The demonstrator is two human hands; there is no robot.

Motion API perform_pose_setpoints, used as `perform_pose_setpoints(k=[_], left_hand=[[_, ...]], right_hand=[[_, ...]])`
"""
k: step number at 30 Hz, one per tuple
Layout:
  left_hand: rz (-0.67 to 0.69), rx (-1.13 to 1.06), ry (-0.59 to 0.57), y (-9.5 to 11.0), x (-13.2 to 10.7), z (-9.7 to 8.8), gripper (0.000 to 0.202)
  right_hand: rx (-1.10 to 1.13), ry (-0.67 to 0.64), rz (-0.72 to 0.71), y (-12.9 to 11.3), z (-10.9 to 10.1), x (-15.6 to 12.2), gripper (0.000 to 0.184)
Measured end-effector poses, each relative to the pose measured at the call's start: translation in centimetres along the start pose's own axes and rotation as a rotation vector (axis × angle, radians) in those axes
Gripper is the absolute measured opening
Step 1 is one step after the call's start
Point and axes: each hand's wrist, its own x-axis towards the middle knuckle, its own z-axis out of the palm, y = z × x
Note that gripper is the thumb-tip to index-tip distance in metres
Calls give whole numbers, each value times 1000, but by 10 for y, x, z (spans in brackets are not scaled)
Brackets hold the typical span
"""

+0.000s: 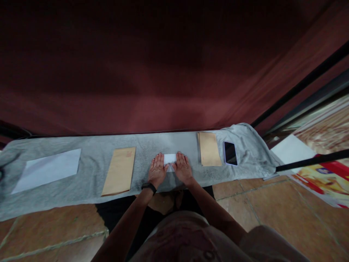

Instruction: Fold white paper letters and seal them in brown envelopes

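A small white sheet of paper, apparently folded, lies on the grey cloth in front of me. My left hand rests flat on its left side, fingers stretched out and pointing away from me. On the right side my right hand lies flat in the same way. Both thumbs come close together over the paper's middle. The paper's left and right edges are hidden beneath my hands. A dark band is around my left wrist.
Brown envelopes lie on the left and right of the grey cloth. White paper is at the far left, a phone at the right. Behind hangs a dark red curtain. Black bars cross the right side.
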Motion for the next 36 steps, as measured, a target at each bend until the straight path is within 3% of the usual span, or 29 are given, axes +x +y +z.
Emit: perform_pose_setpoints(k=[4,8,13,16,21,29,36], left_hand=[[-43,-2,43,-6,-4,-4,63],[-24,-46,77,9,-3,-6,62],[161,-127,-94,46,3,1,59],[191,-119,-129,55,6,5,62],[194,-77,-104,44,4,4,67],[15,-21,-12,14,-3,-1,63],[-44,-3,-43,3,-1,-14,59]], right_hand=[[-17,4,39,4,-4,-6,58],[-18,-2,40,4,-7,-7,58],[-90,-53,-10,9,-8,-14,58],[-92,-41,-88,15,-10,-25,55],[-42,-22,-185,21,-16,-42,50],[-32,-52,-254,27,-29,-52,55],[-30,-70,-280,31,-35,-65,56]])
